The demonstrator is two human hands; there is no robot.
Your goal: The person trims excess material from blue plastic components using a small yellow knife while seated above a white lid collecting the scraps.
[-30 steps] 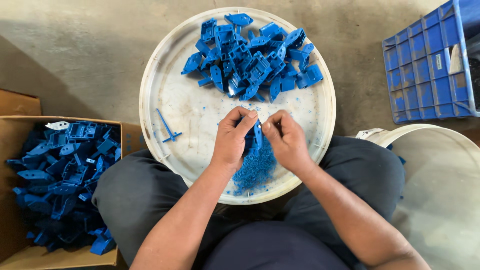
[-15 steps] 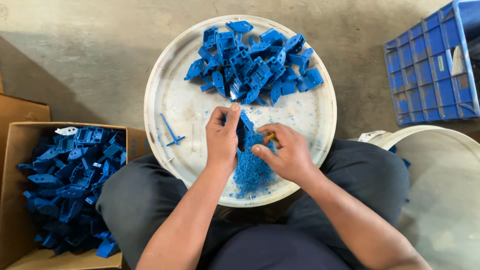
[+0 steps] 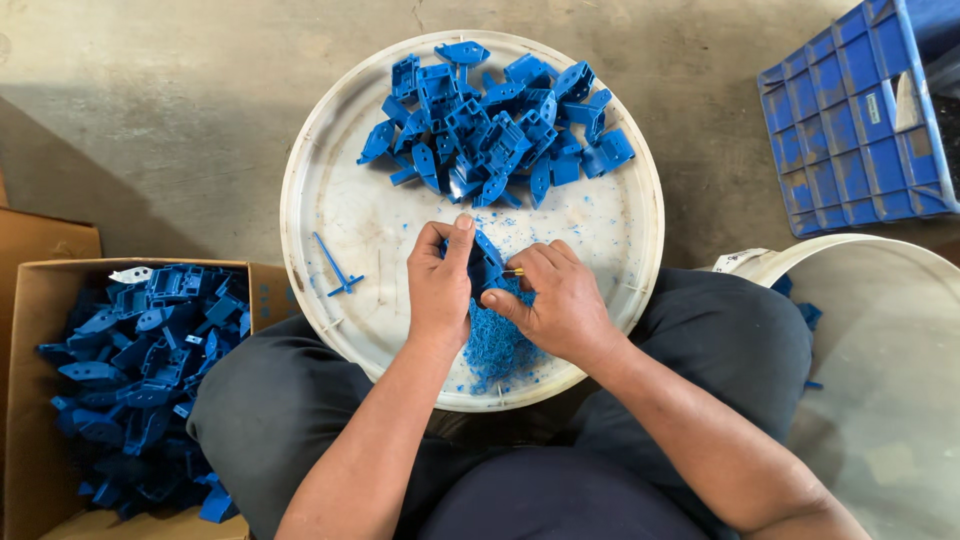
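The blue plastic part [image 3: 487, 265] sits between my hands, at the round white tray's [image 3: 330, 215] six o'clock side, above a heap of blue shavings [image 3: 497, 345]. My left hand [image 3: 440, 285] pinches its left side, thumb on top. My right hand [image 3: 560, 300] closes around a small yellow-handled tool [image 3: 513, 271] touching it. More blue parts [image 3: 495, 125] pile at twelve o'clock; a cardboard box [image 3: 40, 300] at nine.

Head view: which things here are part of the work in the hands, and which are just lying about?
In the work:
- left hand and right hand, both on one blue plastic part
- small tool in the right hand
- heap of blue shavings
- pile of blue parts
- round white tray
- cardboard box of parts

Lying about:
- blue crate
- white bucket
- thin blue strip
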